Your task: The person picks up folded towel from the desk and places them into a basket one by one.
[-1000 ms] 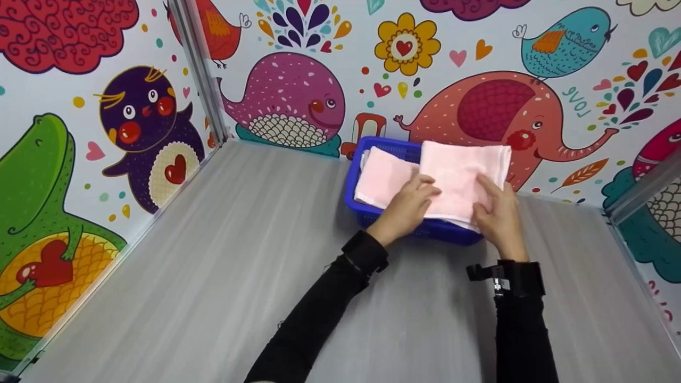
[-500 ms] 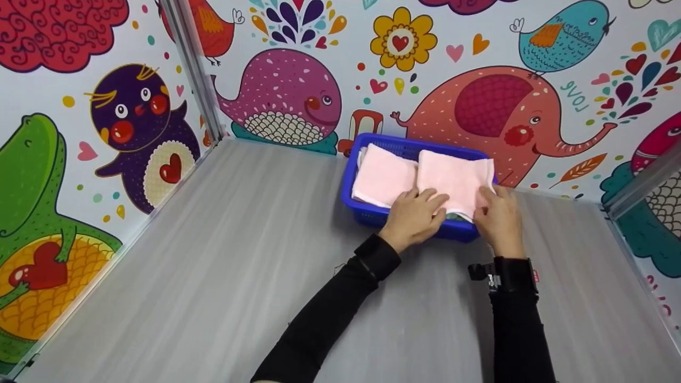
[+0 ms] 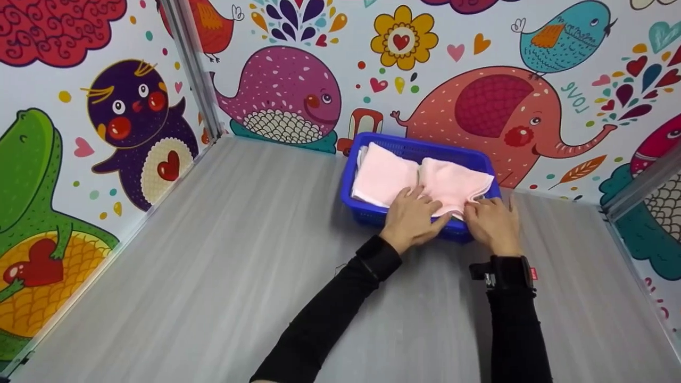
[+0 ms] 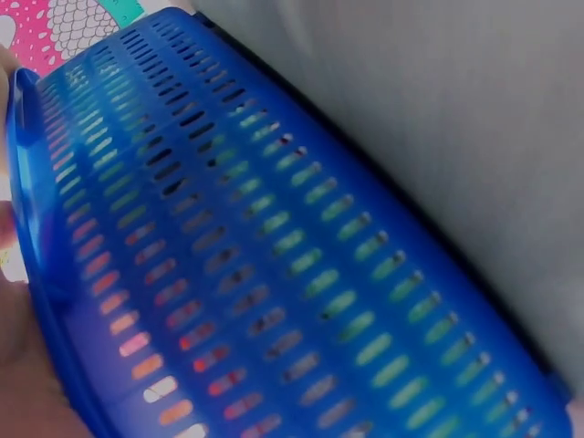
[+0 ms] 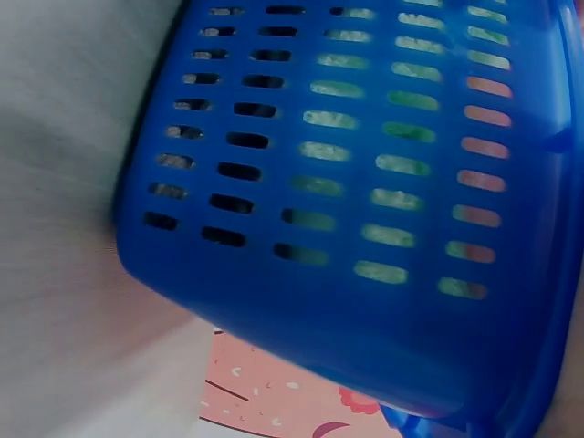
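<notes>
Two folded pink towels lie side by side in a blue slotted basket (image 3: 348, 186) in the head view. My left hand (image 3: 409, 219) rests at the basket's front, its extended fingers touching the towels near their meeting edges. At the front right corner, my right hand (image 3: 493, 222) has bent fingers at the edge of the right pink towel (image 3: 449, 183), which is bunched there; its fingertips are partly hidden. The left pink towel (image 3: 385, 173) lies flatter. Both wrist views are mostly filled by the basket wall (image 4: 274, 228), with green and reddish cloth behind the slots.
The basket stands on a grey wood-grain table (image 3: 255, 255), against the back wall panel (image 3: 362, 48) printed with cartoon animals. Another printed panel (image 3: 69, 133) bounds the left side, with a metal post (image 3: 194, 69) at the corner.
The right towel has gone from lying raised above the basket rim to sitting lower inside it, its right side now creased. Both hands moved down with it, and the left hand shifted slightly right.
</notes>
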The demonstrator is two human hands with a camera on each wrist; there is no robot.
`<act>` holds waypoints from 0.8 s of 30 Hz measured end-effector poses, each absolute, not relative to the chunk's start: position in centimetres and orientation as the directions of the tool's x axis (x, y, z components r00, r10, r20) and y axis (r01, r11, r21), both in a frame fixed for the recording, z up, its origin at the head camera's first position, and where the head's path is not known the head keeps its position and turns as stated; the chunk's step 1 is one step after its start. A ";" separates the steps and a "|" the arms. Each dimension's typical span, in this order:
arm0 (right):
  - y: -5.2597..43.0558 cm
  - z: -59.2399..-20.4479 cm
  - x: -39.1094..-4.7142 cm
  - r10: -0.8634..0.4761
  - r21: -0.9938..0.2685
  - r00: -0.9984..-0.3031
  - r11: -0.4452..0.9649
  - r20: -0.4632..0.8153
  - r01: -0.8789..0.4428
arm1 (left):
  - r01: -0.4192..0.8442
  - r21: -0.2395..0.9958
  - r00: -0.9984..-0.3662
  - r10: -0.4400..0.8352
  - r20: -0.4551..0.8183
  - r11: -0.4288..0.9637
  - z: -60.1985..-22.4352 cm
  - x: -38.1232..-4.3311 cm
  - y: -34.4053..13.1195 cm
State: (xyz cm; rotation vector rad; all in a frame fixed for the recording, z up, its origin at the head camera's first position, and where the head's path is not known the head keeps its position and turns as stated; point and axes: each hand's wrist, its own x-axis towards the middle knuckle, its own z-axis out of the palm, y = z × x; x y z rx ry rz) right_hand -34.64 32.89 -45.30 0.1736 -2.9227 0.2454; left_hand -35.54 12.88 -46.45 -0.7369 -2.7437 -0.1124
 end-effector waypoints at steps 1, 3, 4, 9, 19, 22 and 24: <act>32.9 -45.3 -34.6 -0.097 -0.155 -0.975 0.979 0.198 -0.129 | 0.502 0.009 -0.827 0.477 0.298 0.865 -46.5 -35.5 12.9; 33.0 -45.2 -34.5 -0.097 -0.158 -0.979 0.979 0.180 -0.127 | 0.507 0.023 -0.829 0.480 0.288 0.862 -46.5 -35.5 12.9; 33.0 -45.2 -34.4 -0.098 -0.162 -0.980 0.979 0.176 -0.127 | 0.508 0.025 -0.829 0.482 0.284 0.861 -46.5 -35.5 12.9; 33.1 -45.2 -34.4 -0.102 -0.165 -0.976 0.977 0.193 -0.135 | 0.507 0.015 -0.831 0.483 0.275 0.862 -46.5 -35.5 13.0; 32.5 -45.8 -34.4 0.005 -0.249 -0.940 0.965 0.340 -0.085 | 0.506 0.045 -0.826 0.469 0.312 0.862 -46.6 -36.0 12.2; 32.2 -45.9 -34.3 0.011 -0.264 -0.920 0.959 0.392 -0.101 | 0.497 0.093 -0.836 0.448 0.316 0.863 -46.3 -36.5 10.8; 31.9 -46.0 -34.1 -0.012 -0.253 -0.904 0.958 0.428 -0.133 | 0.493 0.124 -0.842 0.436 0.318 0.861 -46.1 -36.9 9.6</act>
